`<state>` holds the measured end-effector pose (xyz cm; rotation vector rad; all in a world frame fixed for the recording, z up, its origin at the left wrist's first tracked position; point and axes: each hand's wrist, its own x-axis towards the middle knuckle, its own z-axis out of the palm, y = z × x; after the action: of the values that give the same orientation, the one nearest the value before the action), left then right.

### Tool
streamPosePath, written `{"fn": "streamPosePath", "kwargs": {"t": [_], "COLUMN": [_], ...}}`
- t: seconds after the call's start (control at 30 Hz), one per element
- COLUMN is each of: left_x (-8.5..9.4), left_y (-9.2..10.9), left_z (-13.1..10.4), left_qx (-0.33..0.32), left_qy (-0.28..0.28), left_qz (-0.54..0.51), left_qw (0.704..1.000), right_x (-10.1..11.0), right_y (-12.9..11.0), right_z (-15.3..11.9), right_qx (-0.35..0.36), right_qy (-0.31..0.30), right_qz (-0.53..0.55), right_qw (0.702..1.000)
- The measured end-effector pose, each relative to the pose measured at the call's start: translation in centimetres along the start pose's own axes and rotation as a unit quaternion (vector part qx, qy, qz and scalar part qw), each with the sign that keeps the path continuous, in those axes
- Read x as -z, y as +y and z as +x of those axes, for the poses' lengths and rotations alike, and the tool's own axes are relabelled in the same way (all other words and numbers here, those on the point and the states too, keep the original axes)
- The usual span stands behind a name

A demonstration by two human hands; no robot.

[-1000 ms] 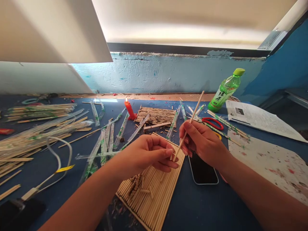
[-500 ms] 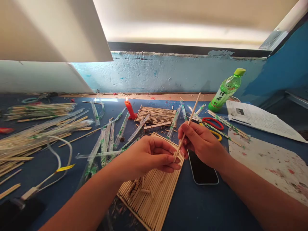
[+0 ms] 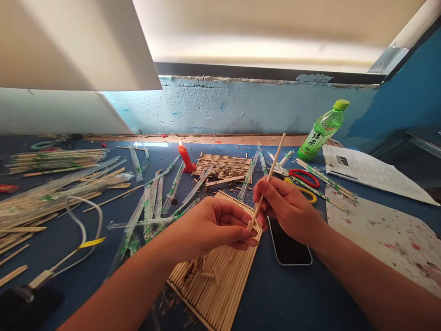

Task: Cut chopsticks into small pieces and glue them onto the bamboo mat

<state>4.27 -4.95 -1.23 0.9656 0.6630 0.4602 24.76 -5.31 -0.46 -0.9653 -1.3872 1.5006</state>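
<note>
A thin wooden chopstick (image 3: 277, 156) slants up and away between my two hands. My right hand (image 3: 287, 202) grips it around its middle, fingers closed. At its lower end, my left hand (image 3: 217, 225) pinches it between thumb and fingers; whether a separate short piece is also in that pinch is hard to see. Under the hands lies a flat panel of chopsticks (image 3: 227, 276) set side by side, partly covered by my left hand and forearm. Several short cut stick pieces (image 3: 207, 275) rest on the panel.
A lit red candle (image 3: 186, 157) stands beside a smaller stick panel (image 3: 223, 166). Scissors (image 3: 305, 177), a phone (image 3: 289, 241), a green tea bottle (image 3: 322, 133) and papers (image 3: 372, 172) lie to the right. Chopstick bundles (image 3: 51, 179), plastic wrappers (image 3: 151, 202) and a white cable (image 3: 99, 216) occupy the left.
Both hands stay nearly in place, with the chopstick still held between them. The view has shifted very slightly.
</note>
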Motion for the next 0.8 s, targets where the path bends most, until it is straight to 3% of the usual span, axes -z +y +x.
{"fn": "streamPosePath", "kwargs": {"t": [0.67,0.8], "left_x": [-0.4,-0.1], "left_y": [0.3,0.7], "left_z": [-0.1,-0.3], "left_qx": [0.032,0.013], "left_qy": [0.000,0.012], "left_qz": [0.023,-0.001], "left_qw": [0.999,1.000], "right_x": [-0.4,1.8], "right_y": [0.0,-1.2], "right_z": [-0.4,0.5], "right_qx": [0.014,0.004], "right_qy": [-0.014,-0.030], "right_qz": [-0.025,-0.053], "right_qw": [1.000,0.998]}}
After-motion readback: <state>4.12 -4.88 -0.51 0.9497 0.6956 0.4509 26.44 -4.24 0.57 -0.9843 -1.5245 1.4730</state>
